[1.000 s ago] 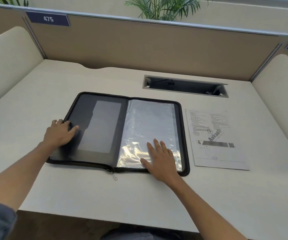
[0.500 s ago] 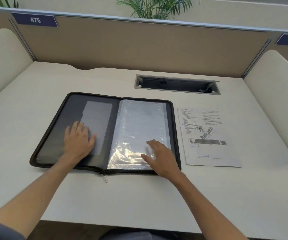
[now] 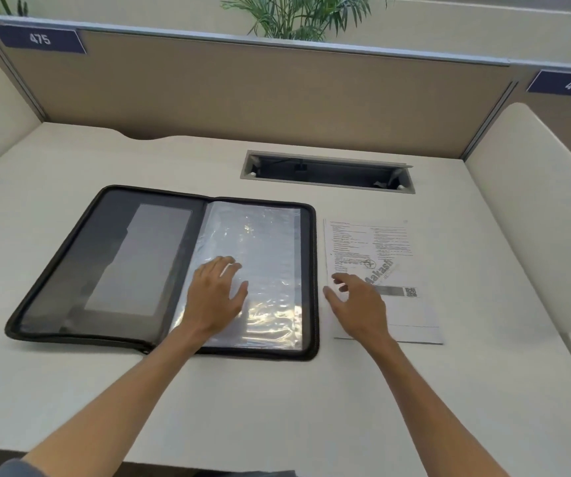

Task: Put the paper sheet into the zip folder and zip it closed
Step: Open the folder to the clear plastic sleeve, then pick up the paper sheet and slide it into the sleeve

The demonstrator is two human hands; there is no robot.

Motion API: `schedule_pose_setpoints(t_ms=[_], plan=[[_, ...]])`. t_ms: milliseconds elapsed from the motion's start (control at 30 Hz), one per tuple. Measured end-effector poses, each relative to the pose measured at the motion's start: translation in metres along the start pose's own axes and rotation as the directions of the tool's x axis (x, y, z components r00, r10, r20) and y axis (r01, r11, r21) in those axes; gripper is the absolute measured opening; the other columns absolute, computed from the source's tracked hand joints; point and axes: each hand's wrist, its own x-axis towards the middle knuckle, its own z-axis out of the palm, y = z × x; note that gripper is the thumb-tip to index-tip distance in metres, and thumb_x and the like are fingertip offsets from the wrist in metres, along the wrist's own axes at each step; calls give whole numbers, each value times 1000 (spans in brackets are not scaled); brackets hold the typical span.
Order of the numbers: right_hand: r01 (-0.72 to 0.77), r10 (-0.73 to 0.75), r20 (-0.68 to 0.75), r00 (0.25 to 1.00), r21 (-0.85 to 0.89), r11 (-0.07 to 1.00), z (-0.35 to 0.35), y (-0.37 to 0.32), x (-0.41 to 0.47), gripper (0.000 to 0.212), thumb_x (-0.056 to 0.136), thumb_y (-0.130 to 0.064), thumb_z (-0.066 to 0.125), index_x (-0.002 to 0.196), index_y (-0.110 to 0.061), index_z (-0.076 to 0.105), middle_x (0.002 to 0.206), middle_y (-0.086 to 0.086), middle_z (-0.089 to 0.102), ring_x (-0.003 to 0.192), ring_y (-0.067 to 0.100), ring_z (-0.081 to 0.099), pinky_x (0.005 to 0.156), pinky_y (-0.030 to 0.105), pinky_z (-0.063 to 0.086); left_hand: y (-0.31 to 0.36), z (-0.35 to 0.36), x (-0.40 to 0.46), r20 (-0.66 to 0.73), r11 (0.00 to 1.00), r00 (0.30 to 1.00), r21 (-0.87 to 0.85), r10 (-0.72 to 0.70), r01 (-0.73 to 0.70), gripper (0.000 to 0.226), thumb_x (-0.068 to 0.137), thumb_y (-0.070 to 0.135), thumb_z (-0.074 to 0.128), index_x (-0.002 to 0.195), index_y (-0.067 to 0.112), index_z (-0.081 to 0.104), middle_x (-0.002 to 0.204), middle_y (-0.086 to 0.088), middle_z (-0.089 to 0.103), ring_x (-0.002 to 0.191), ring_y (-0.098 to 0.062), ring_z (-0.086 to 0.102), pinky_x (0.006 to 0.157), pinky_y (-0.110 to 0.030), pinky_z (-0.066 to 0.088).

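A black zip folder [image 3: 81,256] lies open and flat on the desk, its right half filled with clear plastic sleeves [image 3: 270,256]. My left hand [image 3: 217,297] rests flat on the lower part of those sleeves, fingers straight. A printed paper sheet [image 3: 401,249] lies on the desk just right of the folder. My right hand [image 3: 358,304] is over the sheet's lower left part with fingers spread and relaxed; whether it touches the paper I cannot tell. My left forearm hides the zipper pull at the folder's front edge.
A recessed cable slot [image 3: 327,170] sits in the desk behind the folder. A beige partition [image 3: 277,94] closes the back, and cream side panels [image 3: 531,208] stand at both sides. The desk's front edge runs near the bottom of the view.
My left hand moved right from the folder's left panel onto the plastic sleeves. My right hand left the sleeves and went right, over the paper sheet.
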Motion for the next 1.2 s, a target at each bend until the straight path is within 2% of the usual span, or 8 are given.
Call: schedule_pose_setpoints(t_ms=[133, 233, 500, 667, 800, 1000, 1100, 1200], plan=[[-150, 151, -42, 988, 15, 989, -24, 32, 9, 47, 88, -44, 60, 129, -21, 58, 127, -4, 63, 112, 16, 61, 91, 37, 48, 46, 22, 0, 88, 993, 992, -80, 93, -86, 39, 89, 32, 59, 122, 11, 61, 128, -8, 61, 122, -26, 54, 106, -40, 37], [-236, 235, -82, 969, -9, 972, -39, 57, 8, 52, 87, -39, 61, 134, -17, 54, 133, 0, 59, 119, 24, 57, 95, 38, 45, 80, 37, -1, 127, 982, 981, -131, 149, -133, 42, 91, 34, 56, 126, 12, 58, 132, -8, 58, 125, -25, 51, 107, -38, 36], [-394, 372, -130, 919, -258, 882, -71, 112, 0, 58, 92, -44, 54, 138, -11, 47, 141, 11, 47, 126, 32, 47, 99, 44, 39, 131, 72, -5, 238, 975, 946, -95, 219, -202, 56, 93, 53, 44, 140, 23, 48, 155, -1, 33, 145, -20, 23, 117, -40, 18], [-407, 389, -122, 913, -330, 852, -75, 117, 2, 61, 87, -54, 58, 126, -8, 56, 130, 10, 50, 118, 31, 49, 92, 42, 42, 132, 83, -8, 313, 977, 926, -57, 211, -204, 57, 89, 56, 43, 138, 26, 49, 152, 1, 36, 145, -19, 22, 118, -44, 14], [-419, 406, -111, 907, -333, 845, -77, 114, 9, 53, 85, -54, 62, 108, -6, 64, 116, 12, 54, 103, 33, 57, 83, 39, 46, 130, 88, -9, 272, 979, 941, -98, 201, -180, 53, 86, 55, 49, 130, 26, 56, 147, 2, 44, 142, -17, 30, 116, -44, 19], [-464, 461, -73, 885, -231, 855, -83, 113, 20, 38, 75, -47, 74, 83, -12, 60, 100, 9, 65, 86, 31, 65, 72, 32, 45, 127, 92, -10, 206, 977, 960, -136, 187, -162, 51, 82, 55, 51, 124, 27, 62, 143, 2, 49, 138, -16, 37, 114, -45, 23], [-521, 523, -1, 852, -95, 848, -87, 118, 26, 41, 73, -41, 78, 98, -12, 62, 105, 7, 66, 95, 31, 64, 71, 30, 41, 127, 94, -10, 194, 976, 963, -146, 190, -163, 51, 81, 55, 53, 123, 27, 63, 142, 2, 49, 137, -15, 38, 113, -45, 24], [-540, 538, 66, 841, 29, 841, -90, 123, 34, 50, 78, -35, 75, 117, -11, 56, 117, 8, 64, 109, 32, 59, 79, 32, 41, 127, 94, -10, 185, 976, 964, -145, 189, -163, 50, 81, 54, 54, 121, 27, 63, 141, 2, 50, 136, -15, 39, 113, -45, 25]])
